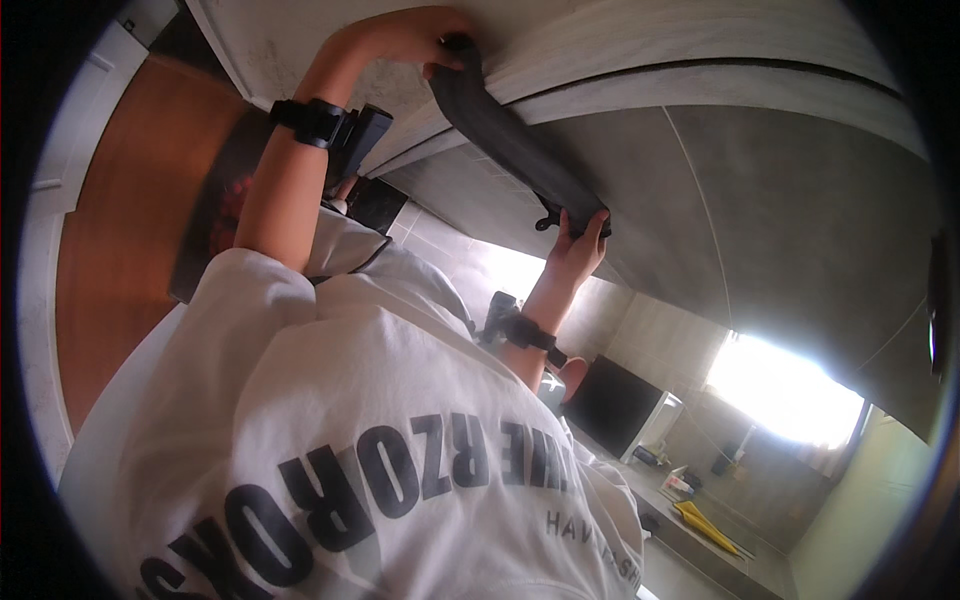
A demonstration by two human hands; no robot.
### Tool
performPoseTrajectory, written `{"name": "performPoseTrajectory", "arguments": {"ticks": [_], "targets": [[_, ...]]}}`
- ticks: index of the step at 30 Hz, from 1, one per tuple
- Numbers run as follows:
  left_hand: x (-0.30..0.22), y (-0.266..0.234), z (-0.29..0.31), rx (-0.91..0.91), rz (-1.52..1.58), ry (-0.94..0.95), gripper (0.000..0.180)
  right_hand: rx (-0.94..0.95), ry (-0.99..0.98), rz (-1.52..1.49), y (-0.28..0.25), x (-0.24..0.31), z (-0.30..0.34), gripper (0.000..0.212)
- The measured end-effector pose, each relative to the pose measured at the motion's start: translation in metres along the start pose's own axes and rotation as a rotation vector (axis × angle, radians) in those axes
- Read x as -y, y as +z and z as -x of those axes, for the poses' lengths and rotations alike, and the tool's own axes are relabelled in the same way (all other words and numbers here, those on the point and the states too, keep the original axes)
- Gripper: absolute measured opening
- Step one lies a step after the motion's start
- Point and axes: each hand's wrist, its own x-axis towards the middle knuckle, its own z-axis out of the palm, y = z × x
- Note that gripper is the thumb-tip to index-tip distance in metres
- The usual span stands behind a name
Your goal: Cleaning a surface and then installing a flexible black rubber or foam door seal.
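Observation:
A long dark-grey item with black ends stretches between my two hands; its kind cannot be made out. A small black loop sticks out near its lower end. My left hand is closed round the upper end, close to a pale panel. At the lower end, my right hand grips with its fingers and thumb. The item slants down to the right, in front of the grey wall. Each wrist wears a black strapped device.
A brown wooden surface lies at the left. Lower right are a black-fronted box, a counter with a yellow object and small items, and a bright window.

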Motion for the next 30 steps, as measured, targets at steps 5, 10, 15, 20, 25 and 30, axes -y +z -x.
{"name": "performPoseTrajectory", "arguments": {"ticks": [5, 10, 15, 20, 25, 30], "targets": [[0.003, -0.030, 0.016, -0.458, 0.133, 0.129, 0.015, 0.154, -0.046, 0.001, 0.043, 0.015, 0.019, 0.035], [-0.003, -0.058, 0.037, -0.911, 0.087, 0.123, 0.025, 0.253, -0.135, -0.025, 0.078, 0.034, 0.047, 0.029], [-0.050, -0.049, 0.024, -0.889, 0.312, 0.144, 0.027, 0.175, -0.296, 0.031, 0.072, 0.065, 0.052, 0.039], [-0.100, -0.021, -0.011, -0.750, 0.304, 0.200, 0.030, -0.001, -0.387, 0.021, 0.038, 0.099, 0.028, 0.042], [-0.115, -0.018, -0.016, -0.835, 0.175, 0.245, 0.027, -0.089, -0.501, 0.021, 0.036, 0.115, 0.034, 0.020], [-0.130, -0.020, -0.018, -0.845, 0.187, 0.244, 0.024, -0.013, -0.490, 0.010, 0.034, 0.114, 0.031, 0.021]]}}
